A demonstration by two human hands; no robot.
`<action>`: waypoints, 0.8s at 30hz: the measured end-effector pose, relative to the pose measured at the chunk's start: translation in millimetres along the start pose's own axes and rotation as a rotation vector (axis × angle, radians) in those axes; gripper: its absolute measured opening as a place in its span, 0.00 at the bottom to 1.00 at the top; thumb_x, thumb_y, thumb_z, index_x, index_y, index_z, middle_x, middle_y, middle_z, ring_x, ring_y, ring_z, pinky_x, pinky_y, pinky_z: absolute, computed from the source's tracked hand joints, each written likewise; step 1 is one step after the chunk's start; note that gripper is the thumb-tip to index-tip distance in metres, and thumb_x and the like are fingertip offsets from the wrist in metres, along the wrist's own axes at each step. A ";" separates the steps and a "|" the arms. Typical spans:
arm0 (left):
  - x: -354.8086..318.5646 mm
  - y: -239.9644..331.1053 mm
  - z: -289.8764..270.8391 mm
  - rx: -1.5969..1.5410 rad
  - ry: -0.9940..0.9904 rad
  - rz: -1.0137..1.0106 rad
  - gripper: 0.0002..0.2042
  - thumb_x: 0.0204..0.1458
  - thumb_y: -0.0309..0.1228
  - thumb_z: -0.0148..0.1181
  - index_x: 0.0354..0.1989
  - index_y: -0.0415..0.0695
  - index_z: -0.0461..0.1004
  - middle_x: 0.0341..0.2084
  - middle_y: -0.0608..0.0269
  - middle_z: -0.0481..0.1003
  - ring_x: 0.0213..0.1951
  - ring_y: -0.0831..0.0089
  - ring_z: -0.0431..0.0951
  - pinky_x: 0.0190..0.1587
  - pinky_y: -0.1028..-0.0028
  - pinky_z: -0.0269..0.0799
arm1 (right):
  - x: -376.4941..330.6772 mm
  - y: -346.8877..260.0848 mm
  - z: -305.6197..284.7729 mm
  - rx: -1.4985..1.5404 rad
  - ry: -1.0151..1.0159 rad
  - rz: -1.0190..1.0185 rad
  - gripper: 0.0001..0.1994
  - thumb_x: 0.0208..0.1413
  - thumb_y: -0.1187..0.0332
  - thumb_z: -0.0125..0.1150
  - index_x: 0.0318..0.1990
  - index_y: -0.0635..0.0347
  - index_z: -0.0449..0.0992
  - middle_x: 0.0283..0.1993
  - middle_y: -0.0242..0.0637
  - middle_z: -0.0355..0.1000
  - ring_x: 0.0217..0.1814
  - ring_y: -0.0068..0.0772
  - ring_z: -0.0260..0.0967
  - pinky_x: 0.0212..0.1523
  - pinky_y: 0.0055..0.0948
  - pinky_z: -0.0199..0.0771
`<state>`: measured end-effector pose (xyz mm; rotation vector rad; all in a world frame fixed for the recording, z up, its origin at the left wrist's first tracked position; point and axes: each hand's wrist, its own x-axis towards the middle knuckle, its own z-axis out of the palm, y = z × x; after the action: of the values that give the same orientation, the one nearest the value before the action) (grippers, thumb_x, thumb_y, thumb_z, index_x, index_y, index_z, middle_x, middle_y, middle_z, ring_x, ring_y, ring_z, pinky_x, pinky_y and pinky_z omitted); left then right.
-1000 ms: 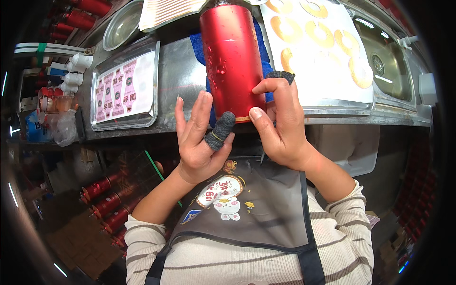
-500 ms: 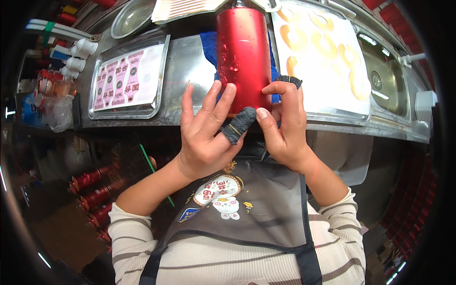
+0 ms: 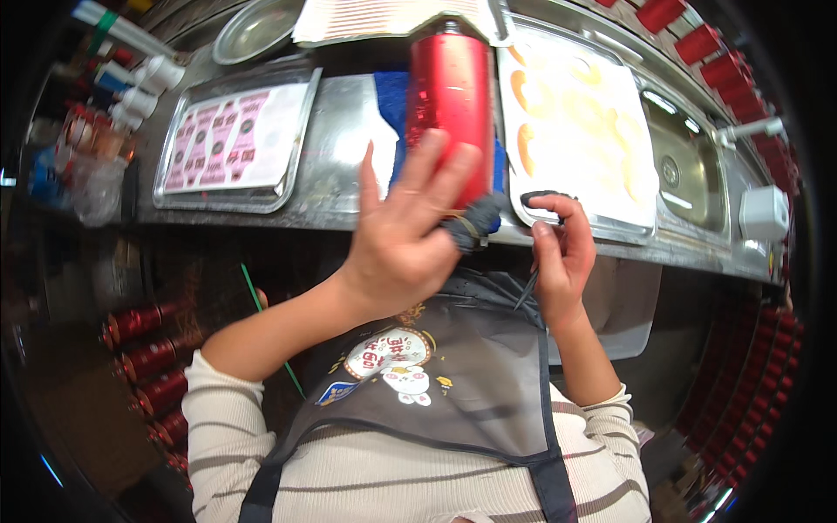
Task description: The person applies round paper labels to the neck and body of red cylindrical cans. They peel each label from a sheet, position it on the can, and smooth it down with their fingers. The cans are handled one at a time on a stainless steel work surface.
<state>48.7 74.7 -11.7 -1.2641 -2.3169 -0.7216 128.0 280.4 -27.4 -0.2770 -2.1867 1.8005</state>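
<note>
A shiny red metallic bottle lies on a blue cloth, its dark neck away from me. My left hand is over its near end, fingers stretched along the bottle and a grey knitted cot on the thumb; motion blurs it. My right hand is apart from the bottle, to its right, with a dark cover on the index fingertip. It is closed round a thin dark pointed tool, whose tip points down toward my apron; its exact kind is unclear.
A left tray bears a sheet of pink labels. At right, a tray holds a white sheet with gold curved stickers. Beyond are a sink, a white container and a metal bowl. Red bottles are stacked below left.
My right hand has drawn off the bottle to the right, with the thin tool in it. My left hand has moved right and further over the bottle's near end.
</note>
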 end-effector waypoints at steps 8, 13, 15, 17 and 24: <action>25.5 -5.4 24.6 0.075 0.058 0.042 0.19 0.46 0.32 0.66 0.47 0.38 0.78 0.58 0.44 0.73 0.65 0.47 0.68 0.68 0.35 0.48 | -12.4 0.7 24.9 -0.228 -0.223 -0.542 0.15 0.48 0.86 0.55 0.45 0.68 0.77 0.29 0.40 0.74 0.21 0.31 0.67 0.25 0.27 0.67; 4.4 -12.1 26.2 -0.062 0.142 -0.075 0.36 0.44 0.36 0.73 0.61 0.32 0.66 0.63 0.37 0.67 0.66 0.43 0.66 0.66 0.33 0.50 | -23.4 6.7 19.4 -0.147 -0.152 -0.323 0.13 0.52 0.85 0.54 0.45 0.70 0.77 0.34 0.38 0.75 0.22 0.19 0.65 0.26 0.19 0.64; -8.8 -15.1 24.1 -0.104 0.119 -0.158 0.49 0.44 0.40 0.75 0.70 0.29 0.52 0.68 0.36 0.60 0.66 0.42 0.65 0.66 0.40 0.55 | -27.0 6.4 20.6 -0.126 -0.150 -0.235 0.13 0.53 0.85 0.54 0.45 0.71 0.77 0.37 0.37 0.76 0.23 0.15 0.64 0.27 0.17 0.63; -22.5 -16.9 29.0 -0.301 0.097 -0.313 0.49 0.46 0.41 0.74 0.70 0.29 0.51 0.68 0.36 0.59 0.66 0.41 0.65 0.66 0.48 0.59 | -30.4 6.2 19.8 -0.116 -0.158 -0.121 0.13 0.53 0.85 0.54 0.45 0.71 0.77 0.39 0.37 0.75 0.24 0.13 0.63 0.27 0.16 0.63; -41.8 -28.2 37.2 -0.539 0.070 -0.454 0.46 0.51 0.42 0.71 0.71 0.31 0.52 0.67 0.37 0.61 0.64 0.42 0.67 0.64 0.59 0.66 | -24.5 7.7 24.7 -0.221 -0.142 -0.153 0.12 0.52 0.83 0.56 0.45 0.68 0.77 0.30 0.36 0.73 0.21 0.18 0.66 0.25 0.19 0.65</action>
<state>42.2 57.5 -71.6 -0.8706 -2.4613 -1.5973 142.2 251.0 -41.8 -0.0270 -2.4362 1.5419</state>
